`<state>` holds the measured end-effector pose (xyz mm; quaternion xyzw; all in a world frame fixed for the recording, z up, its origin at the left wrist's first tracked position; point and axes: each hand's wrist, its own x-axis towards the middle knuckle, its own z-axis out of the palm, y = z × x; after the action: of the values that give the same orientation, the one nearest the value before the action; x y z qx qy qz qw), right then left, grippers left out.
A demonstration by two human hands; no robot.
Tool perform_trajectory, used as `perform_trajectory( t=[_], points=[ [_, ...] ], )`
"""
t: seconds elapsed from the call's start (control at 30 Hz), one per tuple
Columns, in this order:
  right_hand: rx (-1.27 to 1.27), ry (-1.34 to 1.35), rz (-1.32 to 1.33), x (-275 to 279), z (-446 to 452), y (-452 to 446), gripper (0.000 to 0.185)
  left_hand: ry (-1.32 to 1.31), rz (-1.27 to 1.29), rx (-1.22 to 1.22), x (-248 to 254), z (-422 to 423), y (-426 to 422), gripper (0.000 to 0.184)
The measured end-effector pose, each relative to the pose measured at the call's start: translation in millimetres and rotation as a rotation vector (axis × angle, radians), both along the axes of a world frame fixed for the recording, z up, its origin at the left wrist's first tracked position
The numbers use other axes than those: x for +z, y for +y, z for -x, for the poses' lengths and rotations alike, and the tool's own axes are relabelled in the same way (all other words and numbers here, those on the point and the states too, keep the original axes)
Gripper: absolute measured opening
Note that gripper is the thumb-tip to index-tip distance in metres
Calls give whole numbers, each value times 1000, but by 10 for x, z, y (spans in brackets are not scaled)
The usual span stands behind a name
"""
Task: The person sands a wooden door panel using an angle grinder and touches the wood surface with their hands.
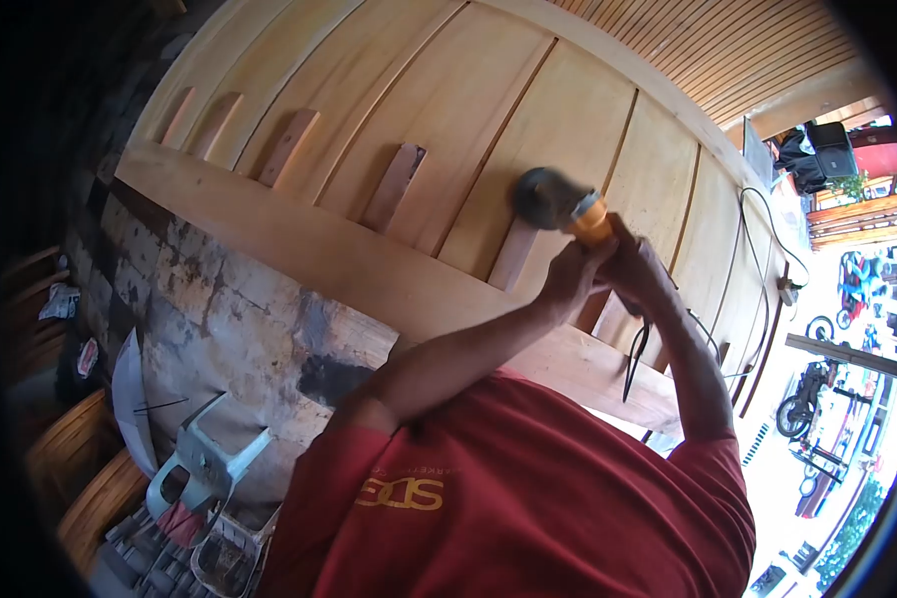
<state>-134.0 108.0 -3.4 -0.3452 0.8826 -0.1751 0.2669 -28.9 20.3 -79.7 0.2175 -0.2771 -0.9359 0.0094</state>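
Note:
An orange power tool with a round, dark disc is held in both hands. My left hand closes around it just behind the orange head. Beside it, my right hand wraps the rear part of the body, which is mostly hidden, and a black cord hangs below. The disc is over a large, pale wooden panel with dark grooves, near the top of a short wooden block. Whether the disc touches the wood cannot be told; its edge is blurred.
More short blocks stand along the panel's long rail. A pale plastic chair and stained tiles are at lower left. A cable loops at the right, with motorcycles beyond.

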Motion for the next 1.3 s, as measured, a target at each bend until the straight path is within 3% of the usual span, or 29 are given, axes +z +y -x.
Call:
perform_trajectory(
  t=[0.13,0.33,0.6,0.7,0.73,0.8,0.87,0.97,1.07,1.3],
  points=[
    [53,61,3,-25,107,-57,69,47,30,23,42,74,-47,64],
    [104,62,-68,83,-195,102,66,-129,57,5,82,-319,246,69],
    [43,18,-24,111,-47,74,56,12,83,-59,9,-28,93,69],
    [103,47,-54,-11,-149,172,59,-50,56,-44,-40,-273,261,64],
    [160,92,24,-108,-182,225,72,-72,61,-50,-104,-357,291,63],
    [248,147,103,-49,-288,232,69,-135,44,-16,9,-500,316,59],
    [199,84,63,-14,-330,178,67,-40,48,1,-15,-535,291,61],
    [139,19,79,-6,-334,90,64,-8,178,21,-39,-483,206,63],
    [114,7,142,71,-394,-46,60,-83,467,-61,356,-619,-119,61],
    [60,61,134,279,-736,-525,56,-6,590,98,480,-871,-520,59]
  ],
)
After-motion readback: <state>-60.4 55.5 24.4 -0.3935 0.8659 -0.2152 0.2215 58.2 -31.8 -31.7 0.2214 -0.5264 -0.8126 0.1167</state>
